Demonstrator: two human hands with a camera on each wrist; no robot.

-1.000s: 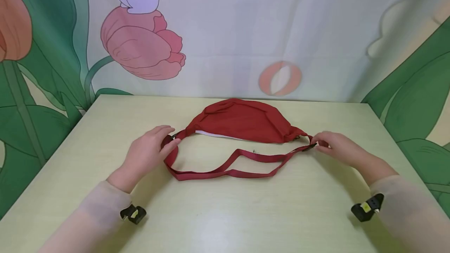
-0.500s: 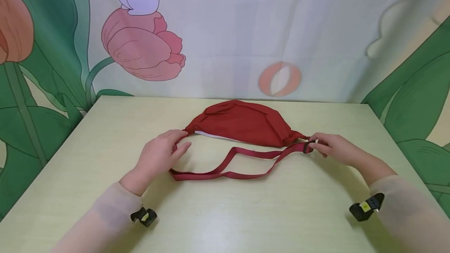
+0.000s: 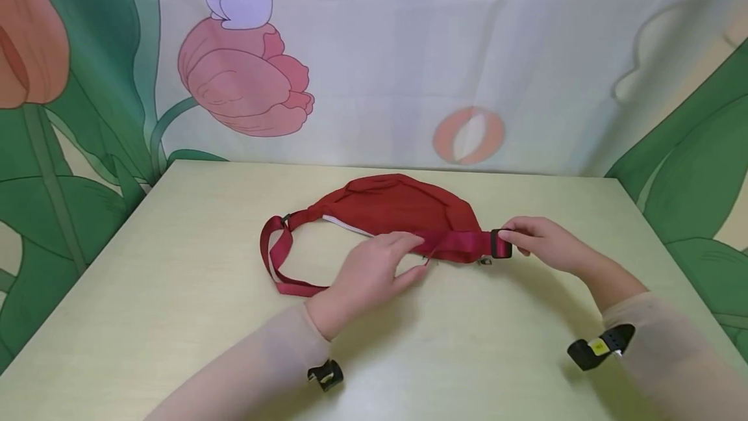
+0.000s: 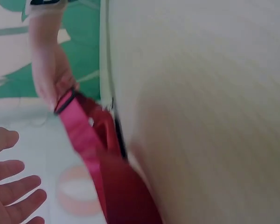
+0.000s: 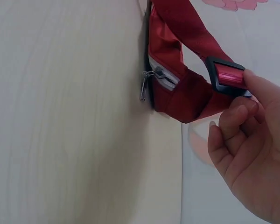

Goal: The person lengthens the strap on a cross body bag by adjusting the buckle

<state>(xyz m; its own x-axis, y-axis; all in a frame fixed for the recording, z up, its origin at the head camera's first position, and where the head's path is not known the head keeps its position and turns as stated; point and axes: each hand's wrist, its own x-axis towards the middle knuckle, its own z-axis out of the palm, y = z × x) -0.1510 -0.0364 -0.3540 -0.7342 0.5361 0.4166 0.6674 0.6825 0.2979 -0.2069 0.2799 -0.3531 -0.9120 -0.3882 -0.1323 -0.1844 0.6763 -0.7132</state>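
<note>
Fingers of my left hand [image 3: 369, 271] are loosely spread, hiding part of the strap [image 3: 464, 241]; those of my right hand [image 3: 546, 243] pinch its buckle [image 3: 495, 244]. Beyond, the bag [image 3: 403, 203] lies on the surface [image 3: 497, 343], partly covered by strap, before a printed curtain [image 3: 374, 70].

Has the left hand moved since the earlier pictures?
Yes, rightward: the left hand was below the printed pink flower and is now past its right edge.

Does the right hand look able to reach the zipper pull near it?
Probably yes: the zipper pull sits uncovered close to the right hand, though its grip, pinching the black strap slider, may need freeing first.
</note>
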